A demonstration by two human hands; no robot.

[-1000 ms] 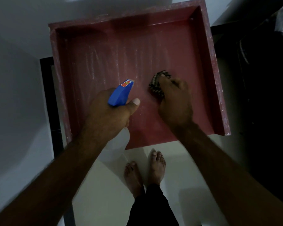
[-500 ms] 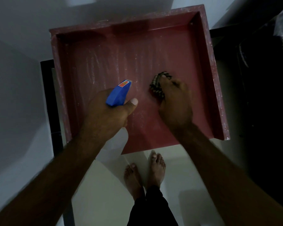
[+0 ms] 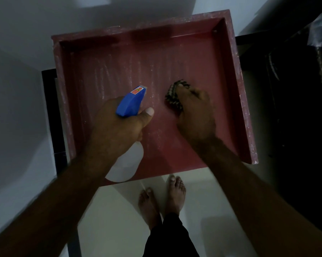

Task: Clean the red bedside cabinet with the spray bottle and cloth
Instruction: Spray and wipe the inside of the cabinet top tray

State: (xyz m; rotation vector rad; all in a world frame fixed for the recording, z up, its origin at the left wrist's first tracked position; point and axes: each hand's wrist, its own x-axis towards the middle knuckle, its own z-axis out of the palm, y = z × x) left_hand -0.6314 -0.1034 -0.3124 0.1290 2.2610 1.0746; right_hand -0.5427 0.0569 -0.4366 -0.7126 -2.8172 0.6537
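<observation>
The red bedside cabinet (image 3: 243,89) fills the upper middle of the head view, its recessed top ringed by a raised rim and streaked with pale spray and dust. My left hand (image 3: 117,127) grips a spray bottle (image 3: 131,102) with a blue trigger head and clear body, nozzle pointing at the cabinet's middle. My right hand (image 3: 195,115) presses a dark patterned cloth (image 3: 173,95) onto the surface just right of the nozzle. Most of the cloth is hidden under my fingers.
A white wall stands behind and to the left of the cabinet. A dark frame (image 3: 50,117) runs along its left side. Dark furniture (image 3: 295,108) fills the right. My bare feet (image 3: 163,199) stand on pale floor just below the cabinet's near edge.
Both hands have barely moved against the cabinet. The view has tilted up a little, so the cabinet and hands sit slightly lower in the picture.
</observation>
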